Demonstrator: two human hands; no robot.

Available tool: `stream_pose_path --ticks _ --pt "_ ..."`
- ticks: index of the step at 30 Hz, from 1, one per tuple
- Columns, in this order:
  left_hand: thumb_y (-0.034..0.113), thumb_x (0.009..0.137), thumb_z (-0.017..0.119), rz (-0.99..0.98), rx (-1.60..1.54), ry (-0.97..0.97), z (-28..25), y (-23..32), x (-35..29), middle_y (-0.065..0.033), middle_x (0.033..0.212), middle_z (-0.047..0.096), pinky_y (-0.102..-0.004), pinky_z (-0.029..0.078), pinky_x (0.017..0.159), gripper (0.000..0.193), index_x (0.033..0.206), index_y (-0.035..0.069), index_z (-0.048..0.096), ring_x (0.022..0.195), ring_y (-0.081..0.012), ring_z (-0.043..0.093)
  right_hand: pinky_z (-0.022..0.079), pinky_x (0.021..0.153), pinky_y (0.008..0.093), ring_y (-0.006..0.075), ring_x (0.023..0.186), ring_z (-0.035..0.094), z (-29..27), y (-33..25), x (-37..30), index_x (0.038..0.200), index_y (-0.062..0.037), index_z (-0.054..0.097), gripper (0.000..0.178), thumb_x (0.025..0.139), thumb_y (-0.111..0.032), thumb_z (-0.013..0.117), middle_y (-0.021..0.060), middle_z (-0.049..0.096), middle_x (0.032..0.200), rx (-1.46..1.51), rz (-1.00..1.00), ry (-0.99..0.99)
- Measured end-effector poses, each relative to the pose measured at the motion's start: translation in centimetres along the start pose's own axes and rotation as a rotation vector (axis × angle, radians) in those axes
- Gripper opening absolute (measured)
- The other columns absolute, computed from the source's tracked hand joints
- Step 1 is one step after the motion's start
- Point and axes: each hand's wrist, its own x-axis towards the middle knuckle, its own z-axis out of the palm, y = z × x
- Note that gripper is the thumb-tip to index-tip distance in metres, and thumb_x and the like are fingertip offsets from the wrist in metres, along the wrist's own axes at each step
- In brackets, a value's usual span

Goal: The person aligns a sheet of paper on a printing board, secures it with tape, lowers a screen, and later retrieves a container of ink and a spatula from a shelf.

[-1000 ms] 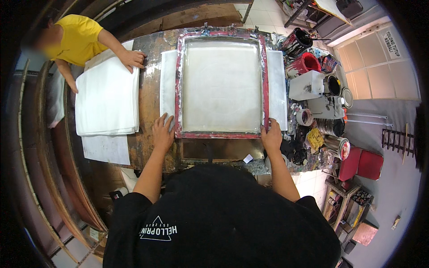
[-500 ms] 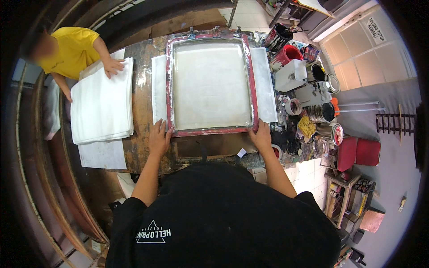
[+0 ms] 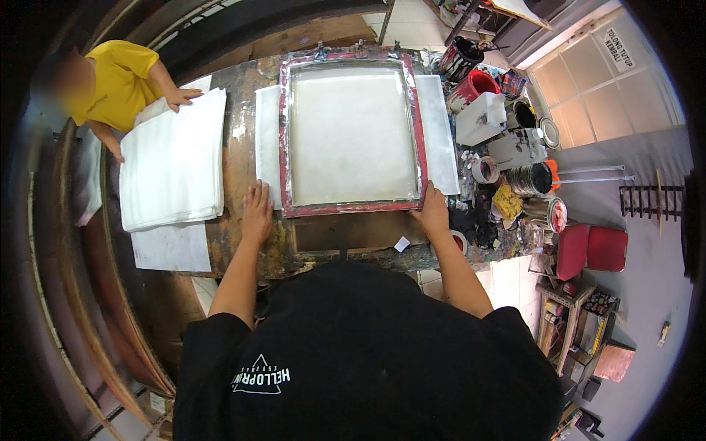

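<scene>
Red-rimmed frame (image 3: 284, 147), right hand (image 3: 432, 213) at near corner, left hand (image 3: 256, 214) beside it.

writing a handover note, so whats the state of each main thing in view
framed screen, smeared along its border
white sheet, partly under the screen
left hand, open, by the screen's near left corner
right hand, at screen's near right corner
white stack, edges uneven
red bucket, uncovered, stained
yellow wad, crumpled
red chair, unfolded

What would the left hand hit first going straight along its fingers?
Probably the white sheet, in the strip showing left of the red-edged frame. The left hand's fingertips look right at its near corner; contact or height is unclear.
</scene>
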Motion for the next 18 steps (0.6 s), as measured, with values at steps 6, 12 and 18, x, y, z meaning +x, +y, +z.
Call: stream_pose_path --ticks 6,12,18 --pt "0.032 0.107 0.048 0.017 0.088 -0.07 0.2 -0.6 0.5 -0.0089 0.17 0.027 -0.0549 0.018 0.126 0.059 0.162 0.015 0.033 0.155 -0.0392 0.024 0.049 0.102 0.0475 0.0424 0.121 0.056 0.4 0.6 0.2 0.149 0.0042 0.036 0.098 0.071 -0.018 0.091 0.0257 0.057 0.127 0.043 -0.04 -0.001" --pt "0.033 0.107 0.049 0.005 0.02 -0.061 0.9 -1.2 0.6 -0.0089 0.17 0.026 -0.0555 0.016 0.126 0.059 0.161 0.014 0.035 0.156 -0.0384 0.022 0.049 0.102 0.0475 0.0425 0.12 0.055 0.4 0.8 0.3 0.148 0.0041 0.037 0.097 0.069 -0.018 0.09 0.0246 0.057 0.124 0.07 -0.05 0.013" --pt "0.035 0.107 0.047 0.012 -0.013 -0.06 1.0 -1.6 0.6 -0.0098 0.17 0.026 -0.0552 0.014 0.126 0.059 0.161 0.014 0.035 0.156 -0.0385 0.02 0.047 0.104 0.0475 0.0428 0.12 0.054 -0.1 0.4 0.2 0.148 0.0043 0.037 0.097 0.069 -0.017 0.089 0.0253 0.056 0.124 0.075 -0.056 0.024"
